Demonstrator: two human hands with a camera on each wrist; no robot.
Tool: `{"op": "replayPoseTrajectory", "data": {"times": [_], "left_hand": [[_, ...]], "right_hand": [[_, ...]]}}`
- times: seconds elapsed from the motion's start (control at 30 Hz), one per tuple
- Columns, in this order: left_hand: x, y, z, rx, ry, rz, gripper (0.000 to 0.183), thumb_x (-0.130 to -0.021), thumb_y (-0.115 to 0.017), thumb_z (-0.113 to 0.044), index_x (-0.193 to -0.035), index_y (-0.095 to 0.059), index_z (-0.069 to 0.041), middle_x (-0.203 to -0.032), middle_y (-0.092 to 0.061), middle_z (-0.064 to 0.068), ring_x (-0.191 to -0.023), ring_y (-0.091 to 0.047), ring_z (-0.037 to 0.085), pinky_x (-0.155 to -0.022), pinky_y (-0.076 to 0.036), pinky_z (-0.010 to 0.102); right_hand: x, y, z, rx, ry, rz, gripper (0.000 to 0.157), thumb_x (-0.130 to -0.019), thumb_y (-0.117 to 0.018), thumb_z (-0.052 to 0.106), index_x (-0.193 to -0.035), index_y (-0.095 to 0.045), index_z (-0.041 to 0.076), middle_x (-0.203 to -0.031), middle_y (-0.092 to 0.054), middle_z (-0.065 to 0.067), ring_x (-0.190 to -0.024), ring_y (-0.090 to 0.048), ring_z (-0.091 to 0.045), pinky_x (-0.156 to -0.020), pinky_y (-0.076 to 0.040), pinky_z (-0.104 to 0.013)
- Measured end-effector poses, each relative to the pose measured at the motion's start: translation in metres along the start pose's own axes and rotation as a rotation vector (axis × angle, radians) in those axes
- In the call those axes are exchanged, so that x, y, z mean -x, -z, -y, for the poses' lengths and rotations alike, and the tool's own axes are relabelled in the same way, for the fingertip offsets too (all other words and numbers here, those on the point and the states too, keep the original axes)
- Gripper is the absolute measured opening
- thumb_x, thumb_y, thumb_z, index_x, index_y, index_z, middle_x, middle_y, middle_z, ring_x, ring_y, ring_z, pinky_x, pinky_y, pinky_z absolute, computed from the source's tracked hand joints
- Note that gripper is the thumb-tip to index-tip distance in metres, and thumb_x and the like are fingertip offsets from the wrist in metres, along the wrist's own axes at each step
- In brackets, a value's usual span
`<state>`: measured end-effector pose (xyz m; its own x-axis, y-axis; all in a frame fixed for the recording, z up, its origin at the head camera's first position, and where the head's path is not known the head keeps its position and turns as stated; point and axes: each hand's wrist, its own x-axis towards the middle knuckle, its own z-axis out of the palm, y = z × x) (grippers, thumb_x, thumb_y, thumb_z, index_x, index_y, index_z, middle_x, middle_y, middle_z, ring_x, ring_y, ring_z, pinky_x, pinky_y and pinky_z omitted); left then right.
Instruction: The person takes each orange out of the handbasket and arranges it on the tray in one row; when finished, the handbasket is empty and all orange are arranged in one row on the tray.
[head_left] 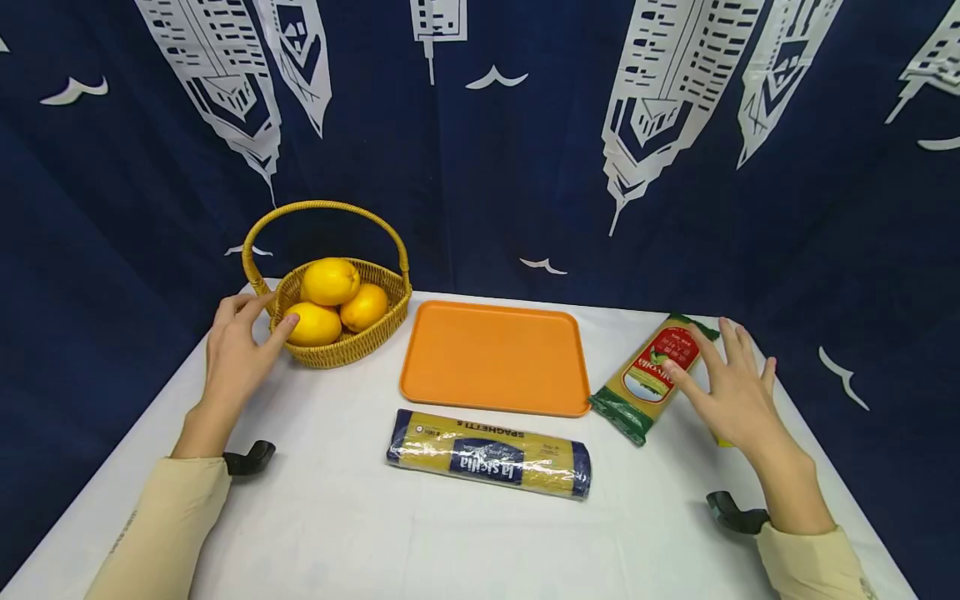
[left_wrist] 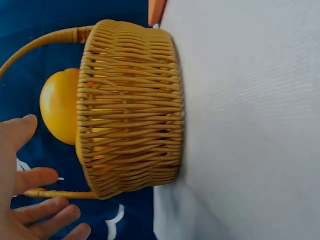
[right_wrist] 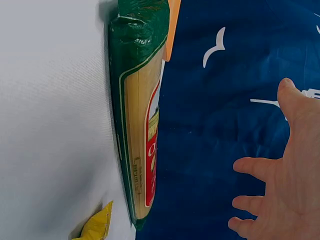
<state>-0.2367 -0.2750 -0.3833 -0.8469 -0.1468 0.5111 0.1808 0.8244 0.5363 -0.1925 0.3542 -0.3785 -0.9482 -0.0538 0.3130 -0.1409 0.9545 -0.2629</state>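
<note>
My left hand [head_left: 238,350] hovers at the left side of a wicker basket [head_left: 337,354], fingers spread and holding nothing. Three yellow lemon-like fruits [head_left: 331,282] lie in the basket, and its arched handle stands upright. In the left wrist view, the fingertips are beside the basket's handle and one fruit [left_wrist: 60,106] shows above the rim. My right hand [head_left: 738,396], fingers apart, is raised over the right edge of a green-ended pasta packet [head_left: 648,375] with a red label. The right wrist view shows a gap between this hand [right_wrist: 285,170] and the packet [right_wrist: 137,115].
An orange tray [head_left: 495,358] lies mid-table, its right corner by the green-ended packet. In front of it is a blue-and-gold spaghetti packet [head_left: 489,454]. A small yellow wrapper [right_wrist: 97,222] is partly hidden beneath the right hand in the head view. A dark blue curtain [head_left: 510,167] hangs behind.
</note>
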Motion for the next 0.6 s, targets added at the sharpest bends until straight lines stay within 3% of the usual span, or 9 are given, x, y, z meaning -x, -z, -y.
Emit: {"op": "replayPoseTrajectory", "data": {"times": [0.17,0.33,0.5,0.6], "left_hand": [[0.001,-0.007,0.009,0.063,0.059,0.069,0.069,-0.086,-0.056,-0.051,-0.141,-0.040,-0.013,-0.139,-0.035,0.014,-0.124,-0.035,0.037,-0.097,-0.029,0.056],[0.005,-0.020,0.020,0.143,0.089,0.155,0.081,-0.086,-0.056,-0.053,-0.149,-0.016,-0.023,-0.152,-0.015,0.007,-0.132,-0.026,0.039,-0.101,-0.026,0.058],[0.009,-0.032,0.026,0.184,0.104,0.160,0.085,-0.085,-0.058,-0.053,-0.148,-0.005,-0.033,-0.154,-0.007,0.002,-0.138,-0.013,0.031,-0.106,-0.017,0.057],[0.011,-0.036,0.027,0.194,0.101,0.154,0.087,-0.084,-0.060,-0.052,-0.148,-0.004,-0.033,-0.154,-0.006,0.002,-0.138,-0.009,0.029,-0.106,-0.015,0.057]], "right_hand": [[0.000,-0.001,0.002,-0.012,0.013,-0.013,0.071,-0.088,-0.049,0.053,-0.147,-0.025,0.020,-0.153,0.000,-0.015,-0.137,0.013,-0.034,-0.089,0.022,-0.067],[0.000,-0.003,0.003,-0.025,0.020,-0.007,0.071,-0.089,-0.050,0.053,-0.147,-0.023,0.024,-0.153,0.000,-0.015,-0.137,0.014,-0.034,-0.089,0.022,-0.068],[0.001,-0.005,0.005,-0.034,0.030,-0.010,0.070,-0.089,-0.050,0.052,-0.147,-0.023,0.025,-0.153,0.000,-0.015,-0.137,0.012,-0.034,-0.091,0.022,-0.066],[0.001,-0.007,0.005,-0.036,0.031,-0.016,0.071,-0.089,-0.051,0.052,-0.147,-0.023,0.024,-0.153,-0.001,-0.016,-0.137,0.011,-0.034,-0.091,0.023,-0.065]]}}
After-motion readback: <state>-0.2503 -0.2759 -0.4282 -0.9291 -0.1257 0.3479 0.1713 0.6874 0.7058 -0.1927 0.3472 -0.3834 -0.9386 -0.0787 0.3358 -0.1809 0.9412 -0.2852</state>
